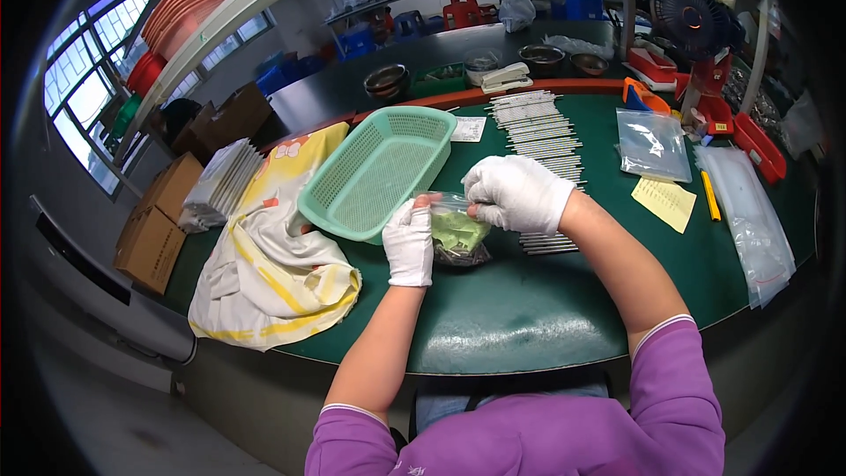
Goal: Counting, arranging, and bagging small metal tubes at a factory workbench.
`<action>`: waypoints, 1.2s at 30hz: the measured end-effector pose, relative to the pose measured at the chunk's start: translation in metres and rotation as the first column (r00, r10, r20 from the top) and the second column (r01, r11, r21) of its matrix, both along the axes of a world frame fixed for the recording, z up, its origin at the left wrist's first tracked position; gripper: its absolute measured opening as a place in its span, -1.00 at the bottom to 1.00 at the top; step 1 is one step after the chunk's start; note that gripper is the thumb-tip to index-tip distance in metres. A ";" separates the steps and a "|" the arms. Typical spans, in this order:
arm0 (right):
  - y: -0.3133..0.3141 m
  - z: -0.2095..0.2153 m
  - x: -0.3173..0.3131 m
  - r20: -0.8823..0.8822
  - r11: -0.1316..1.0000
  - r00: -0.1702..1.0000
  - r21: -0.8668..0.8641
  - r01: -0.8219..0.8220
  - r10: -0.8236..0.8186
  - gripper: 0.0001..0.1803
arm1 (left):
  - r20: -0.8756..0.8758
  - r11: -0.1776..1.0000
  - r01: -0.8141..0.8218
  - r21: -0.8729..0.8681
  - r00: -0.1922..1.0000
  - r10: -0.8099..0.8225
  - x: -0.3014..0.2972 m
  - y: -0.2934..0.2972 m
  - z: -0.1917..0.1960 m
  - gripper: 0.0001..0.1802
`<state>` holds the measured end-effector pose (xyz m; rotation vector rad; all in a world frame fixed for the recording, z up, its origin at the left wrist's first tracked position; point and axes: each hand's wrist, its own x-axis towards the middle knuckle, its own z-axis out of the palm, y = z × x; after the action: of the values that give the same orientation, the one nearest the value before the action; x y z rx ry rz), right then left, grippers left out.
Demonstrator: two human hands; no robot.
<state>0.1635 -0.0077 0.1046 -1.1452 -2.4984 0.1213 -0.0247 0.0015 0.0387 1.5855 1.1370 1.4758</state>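
Note:
Between my two white-gloved hands is a clear plastic zip bag (pixel 459 232), held upright over the green table. Inside it are a pale green slip of paper and small dark metal pieces at the bottom. My left hand (pixel 410 240) pinches the bag's upper left edge, its bare fingertips showing at the top. My right hand (pixel 514 195) has its fingers closed on the bag's upper right corner. Just beyond my left hand stands a mint green plastic basket (pixel 377 172) with nothing visible inside. A row of thin metal rods (pixel 539 137) lies beyond and beside my right hand.
A yellow and white cloth (pixel 273 273) lies left, by stacked white packets (pixel 220 183) and cardboard boxes (pixel 154 229). To the right are clear bags (pixel 654 146), a yellow note (pixel 664 201), a yellow cutter (pixel 710 195) and long plastic sleeves (pixel 747 220). A fan (pixel 696 16) stands behind.

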 end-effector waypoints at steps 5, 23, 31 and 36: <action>0.001 -0.005 0.001 -0.019 1.000 1.000 0.007 -0.003 0.003 -0.83 | -0.002 0.996 0.077 -0.050 0.997 -0.077 -0.005 0.005 -0.002 -0.62; 0.000 -0.006 -0.003 -0.090 0.994 0.990 -0.043 0.104 -0.107 -0.75 | 0.198 0.939 0.319 -0.128 0.936 -0.290 -0.005 0.007 -0.004 -0.69; 0.001 -0.012 -0.003 -0.291 0.981 0.940 -0.130 0.144 -0.176 -0.77 | 0.228 0.945 0.315 -0.094 0.930 -0.287 -0.007 0.010 -0.004 -0.66; 0.005 -0.014 -0.003 -0.342 0.981 0.927 -0.165 0.100 -0.152 -0.79 | 0.255 0.949 0.304 -0.086 0.927 -0.275 -0.007 0.011 -0.005 -0.67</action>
<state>0.1610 -0.0024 0.0906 -1.2160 -2.1204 0.4402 -0.0314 0.0125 0.0333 1.3786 0.8002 1.3299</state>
